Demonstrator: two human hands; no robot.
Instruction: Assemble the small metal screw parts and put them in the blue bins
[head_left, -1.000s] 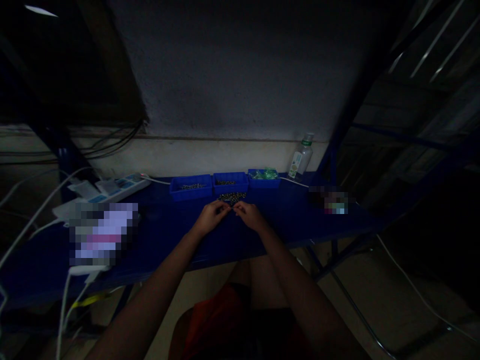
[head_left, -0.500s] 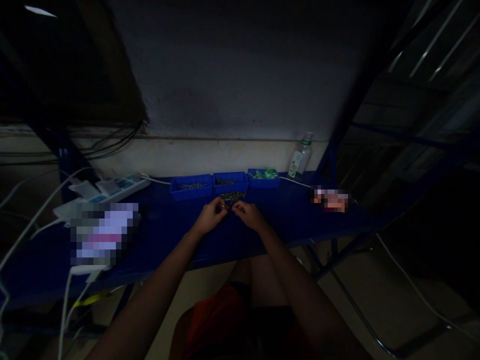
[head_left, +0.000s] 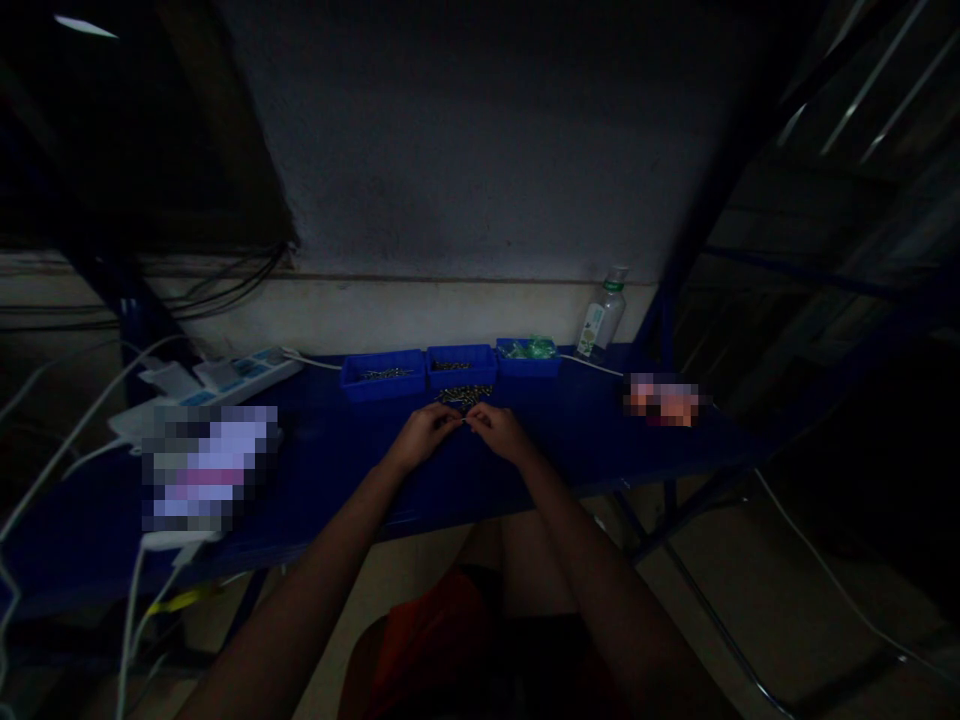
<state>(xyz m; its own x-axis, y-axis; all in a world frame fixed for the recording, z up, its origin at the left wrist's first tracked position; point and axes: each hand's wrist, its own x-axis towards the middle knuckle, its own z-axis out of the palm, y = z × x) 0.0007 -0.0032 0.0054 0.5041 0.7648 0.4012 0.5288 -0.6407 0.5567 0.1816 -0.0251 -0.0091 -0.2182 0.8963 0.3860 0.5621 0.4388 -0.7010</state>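
My left hand and my right hand meet over the blue table, fingertips pinched and almost touching. Between them is a small, thin, light-coloured piece, too small and dark to name. Just beyond the fingers lies a pile of small metal parts, which look like screws. Behind the pile stand three blue bins in a row. Thin silvery pieces lie in the left bin, small metal parts in the middle bin, and crumpled green-tinted plastic in the right bin.
A clear bottle with a green label stands by the wall. On the left are a white power strip with plugs and a blurred-out device on cables. Another blurred item lies at right. The table's front edge is near my lap.
Half a second ago my hands parted slightly, the left one tilted up with a small shiny piece; now the fingertips are together again. The bins and pile look the same.
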